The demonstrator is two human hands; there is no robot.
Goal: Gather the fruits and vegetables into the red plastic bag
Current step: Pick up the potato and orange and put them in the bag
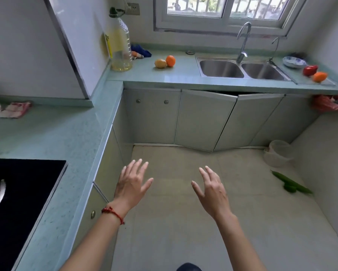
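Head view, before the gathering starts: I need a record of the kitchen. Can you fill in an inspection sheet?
Surface: pale green counter with a double sink.
Job's things: potato and orange left of the sink; red pepper and second orange to its right; green vegetables on the floor; red bag hanging at the counter's right end.
Clutter: oil bottle, blue cloth, bowl, plastic tub.
Hands: left hand and right hand open, holding nothing.
Cables: nothing seen.
Surroundings: window, stove.
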